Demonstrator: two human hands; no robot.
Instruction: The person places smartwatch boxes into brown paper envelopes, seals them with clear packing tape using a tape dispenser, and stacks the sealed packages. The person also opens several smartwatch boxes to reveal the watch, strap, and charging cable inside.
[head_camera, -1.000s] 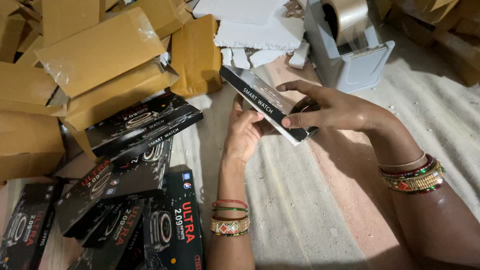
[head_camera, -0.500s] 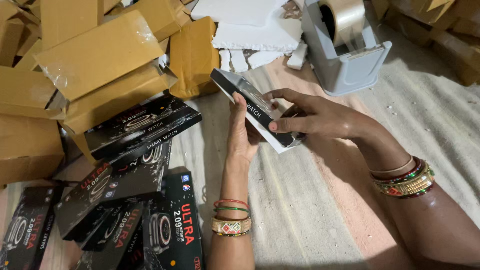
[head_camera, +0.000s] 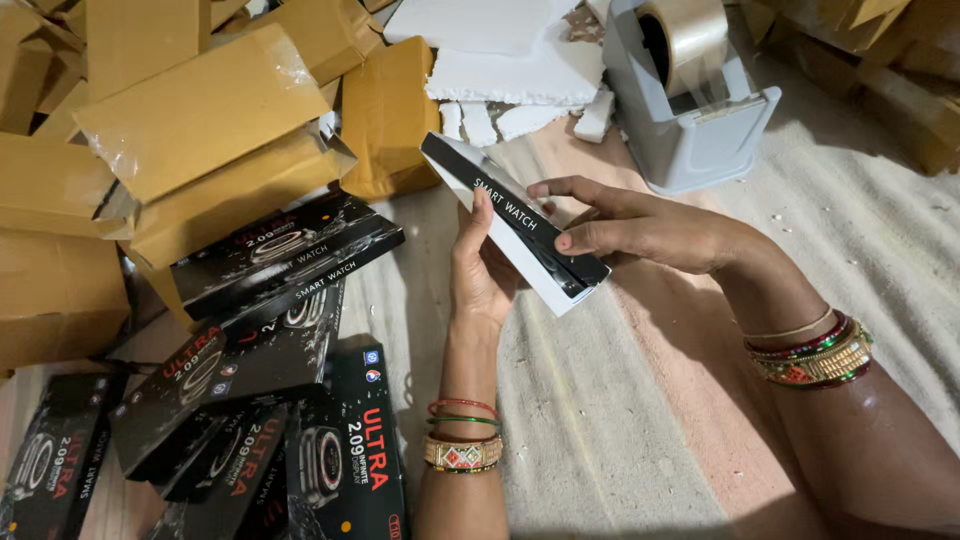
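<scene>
I hold a long black box with a white underside (head_camera: 505, 212) at the middle of the head view, tilted with one narrow end toward the upper left. My left hand (head_camera: 480, 270) grips it from below, thumb up along its near side. My right hand (head_camera: 640, 228) comes in from the right, fingers laid across the box's lower right end. Both wrists wear coloured bangles.
Several black printed product boxes (head_camera: 285, 250) lie piled at the lower left. Brown cardboard mailer boxes (head_camera: 190, 110) fill the upper left. Broken white foam pieces (head_camera: 510, 70) lie at the top, beside a grey tape dispenser (head_camera: 690, 110) with a clear tape roll. A woven mat (head_camera: 600, 420) covers the floor.
The held box has shifted a little left and down in my hands, and my right fingers have slid toward its lower right end.
</scene>
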